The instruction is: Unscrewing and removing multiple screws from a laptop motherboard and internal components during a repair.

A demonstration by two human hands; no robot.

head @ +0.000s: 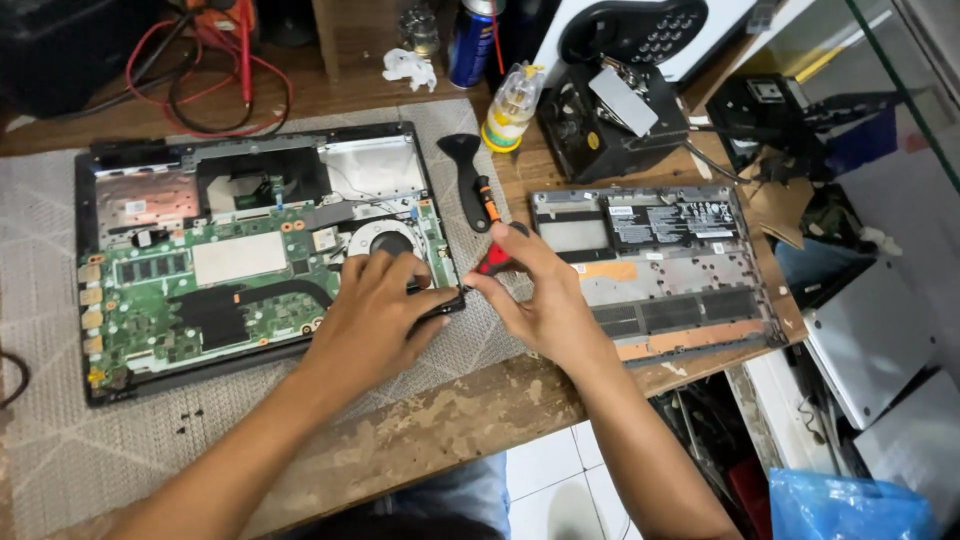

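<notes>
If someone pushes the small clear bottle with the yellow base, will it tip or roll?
The clear bottle stands upright, tall and narrow, so it probably tips easily. Its round body would likely roll once down. It looks like light plastic, so a nudge may shift it.

Your opened laptop [250,260] shows a green circuit board in a black frame, lying on a grey woven mat [60,440]. Your right hand [545,300] grips a red-handled screwdriver [495,257]. The counter [470,410] is worn brown wood.

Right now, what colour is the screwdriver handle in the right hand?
Red and black; the screwdriver sits in the right hand, seen in the head view.
</notes>
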